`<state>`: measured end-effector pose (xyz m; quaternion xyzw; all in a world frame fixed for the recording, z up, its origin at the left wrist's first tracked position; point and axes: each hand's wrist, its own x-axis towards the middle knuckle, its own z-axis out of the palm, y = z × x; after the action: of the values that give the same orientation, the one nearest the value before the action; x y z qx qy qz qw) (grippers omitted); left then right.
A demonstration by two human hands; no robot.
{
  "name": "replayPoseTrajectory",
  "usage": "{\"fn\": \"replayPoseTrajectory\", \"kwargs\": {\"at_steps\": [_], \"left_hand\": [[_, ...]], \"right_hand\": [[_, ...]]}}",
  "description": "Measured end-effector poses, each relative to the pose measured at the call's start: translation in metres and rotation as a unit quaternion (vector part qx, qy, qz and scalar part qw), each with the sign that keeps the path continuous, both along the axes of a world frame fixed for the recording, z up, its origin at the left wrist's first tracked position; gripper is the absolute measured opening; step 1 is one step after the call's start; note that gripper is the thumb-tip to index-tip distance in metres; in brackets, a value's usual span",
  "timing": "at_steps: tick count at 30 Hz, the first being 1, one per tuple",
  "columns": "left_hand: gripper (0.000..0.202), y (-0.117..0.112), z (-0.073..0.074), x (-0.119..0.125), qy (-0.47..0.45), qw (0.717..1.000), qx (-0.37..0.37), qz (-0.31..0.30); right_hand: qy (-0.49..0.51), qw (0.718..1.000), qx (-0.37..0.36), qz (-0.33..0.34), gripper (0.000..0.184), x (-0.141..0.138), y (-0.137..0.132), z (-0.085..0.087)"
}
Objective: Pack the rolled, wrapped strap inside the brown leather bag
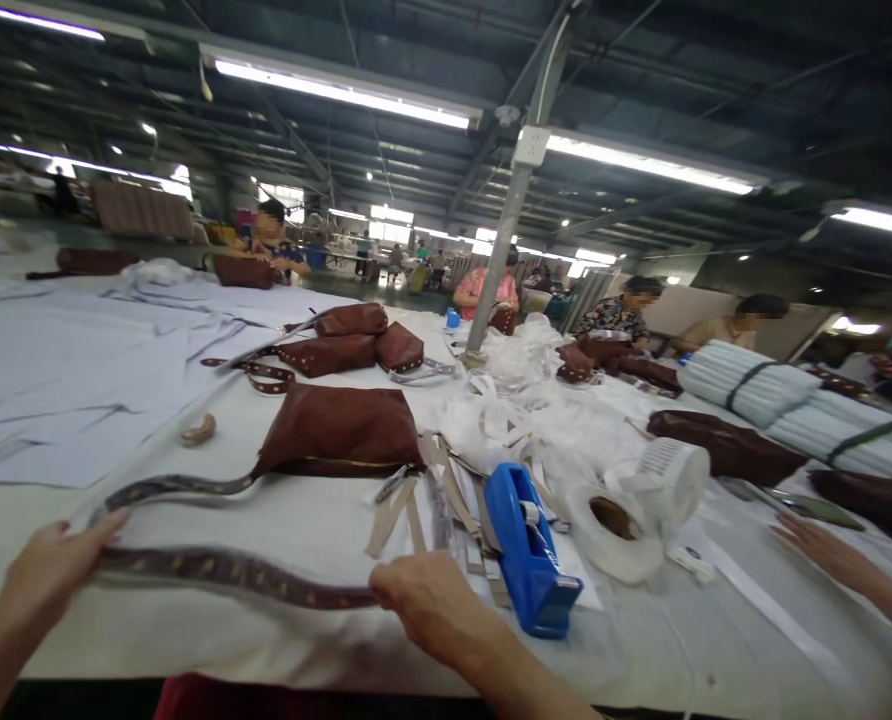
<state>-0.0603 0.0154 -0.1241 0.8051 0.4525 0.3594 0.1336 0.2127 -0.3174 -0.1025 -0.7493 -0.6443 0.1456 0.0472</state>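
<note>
A brown leather bag (341, 425) lies on the table in front of me, a yellowish zip line along its lower edge. Its long studded strap (243, 578), apparently wrapped in clear film, runs left from the bag, bends back and crosses toward the right. At that bend, my left hand (56, 570) grips the strap between thumb and fingers. My right hand (435, 605) is closed in a pinch around the strap's right end, just left of a blue tape dispenser (528, 555). Between the bag and the dispenser lie grey and white paper strips (416, 515).
Several brown bags (333, 352) are piled behind. Right of the dispenser are a large tape roll (617, 530), a small white fan (671, 480) and crumpled plastic (483, 430). A metal post (500, 250) rises from the table. Another person's hand (828, 555) rests at right.
</note>
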Motion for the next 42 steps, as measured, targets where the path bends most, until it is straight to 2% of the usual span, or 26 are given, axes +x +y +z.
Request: {"fn": "replayPoseTrajectory", "kwargs": {"at_steps": [2, 3, 4, 6, 7, 9, 10, 12, 14, 17, 20, 22, 24, 25, 26, 28, 30, 31, 32, 33, 37, 39, 42], "left_hand": [[0.062, -0.02, 0.012, 0.001, 0.039, 0.988, 0.068, 0.133], [0.064, -0.037, 0.016, 0.005, 0.065, 0.98, 0.104, 0.158], [0.062, -0.057, 0.016, 0.012, 0.086, 0.98, 0.131, 0.126], [0.056, -0.105, 0.01, 0.034, 0.114, 0.986, 0.114, -0.047], [0.054, -0.131, 0.004, 0.047, 0.141, 0.977, 0.08, -0.138], [0.056, -0.177, -0.011, 0.076, 0.203, 0.942, 0.013, -0.266], [0.057, -0.195, -0.018, 0.089, 0.232, 0.928, -0.025, -0.29], [0.05, -0.217, -0.028, 0.11, 0.291, 0.912, -0.095, -0.272], [0.04, -0.221, -0.032, 0.122, 0.331, 0.898, -0.131, -0.261], [0.029, -0.208, -0.032, 0.126, 0.348, 0.885, -0.139, -0.276], [0.025, -0.197, -0.03, 0.122, 0.337, 0.889, -0.143, -0.277], [0.023, -0.195, -0.029, 0.119, 0.319, 0.898, -0.143, -0.268], [0.022, -0.198, -0.03, 0.118, 0.304, 0.907, -0.133, -0.26], [0.023, -0.201, -0.031, 0.118, 0.302, 0.91, -0.122, -0.255], [0.023, -0.205, -0.033, 0.118, 0.304, 0.914, -0.106, -0.248], [0.023, -0.214, -0.037, 0.12, 0.314, 0.917, -0.058, -0.24], [0.02, -0.224, -0.042, 0.123, 0.324, 0.912, 0.0, -0.252], [0.018, -0.229, -0.044, 0.124, 0.327, 0.906, 0.027, -0.267], [0.016, -0.234, -0.046, 0.125, 0.328, 0.899, 0.049, -0.284], [0.015, -0.238, -0.048, 0.125, 0.329, 0.893, 0.066, -0.299], [0.014, -0.244, -0.048, 0.123, 0.342, 0.879, 0.084, -0.321], [0.013, -0.241, -0.045, 0.12, 0.353, 0.873, 0.069, -0.328], [0.02, -0.231, -0.039, 0.119, 0.35, 0.879, 0.063, -0.318]], "right_hand": [[-0.04, 0.999, -0.001, 0.027, 0.021, -0.008, 0.025, -0.008], [-0.051, 0.998, -0.002, 0.038, 0.021, -0.013, 0.035, -0.013], [-0.058, 0.997, -0.003, 0.049, 0.022, -0.018, 0.043, -0.017], [-0.062, 0.996, -0.007, 0.063, 0.024, -0.026, 0.054, -0.026], [-0.059, 0.996, -0.011, 0.063, 0.025, -0.029, 0.056, -0.029], [-0.043, 0.998, -0.022, 0.047, 0.026, -0.031, 0.057, -0.034], [-0.033, 0.998, -0.025, 0.038, 0.026, -0.03, 0.056, -0.035], [-0.013, 0.999, -0.027, 0.028, 0.025, -0.024, 0.05, -0.038], [0.008, 0.999, -0.027, 0.019, 0.021, -0.011, 0.04, -0.039], [0.029, 0.999, -0.037, -0.011, 0.016, 0.017, 0.023, -0.04], [-0.002, 0.995, -0.004, -0.099, 0.017, 0.044, 0.004, -0.038], [0.002, 0.98, 0.075, -0.184, 0.02, 0.053, -0.008, -0.036], [0.078, 0.957, 0.144, -0.238, 0.015, 0.05, -0.016, -0.036], [0.145, 0.945, 0.151, -0.252, 0.018, 0.044, -0.018, -0.037], [0.222, 0.928, 0.14, -0.264, 0.024, 0.035, -0.017, -0.039], [0.369, 0.877, 0.092, -0.293, 0.032, 0.015, -0.012, -0.047], [0.45, 0.827, 0.063, -0.331, 0.034, -0.002, -0.001, -0.056], [0.457, 0.817, 0.06, -0.347, 0.034, -0.008, 0.005, -0.06], [0.441, 0.822, 0.06, -0.355, 0.032, -0.011, 0.011, -0.064], [0.406, 0.839, 0.06, -0.357, 0.03, -0.012, 0.015, -0.066], [0.147, 0.938, 0.052, -0.309, 0.023, -0.007, 0.022, -0.069], [0.049, 0.962, 0.043, -0.267, 0.024, -0.005, 0.019, -0.069], [-0.017, 0.984, 0.017, -0.178, 0.031, -0.003, 0.017, -0.066]]}}
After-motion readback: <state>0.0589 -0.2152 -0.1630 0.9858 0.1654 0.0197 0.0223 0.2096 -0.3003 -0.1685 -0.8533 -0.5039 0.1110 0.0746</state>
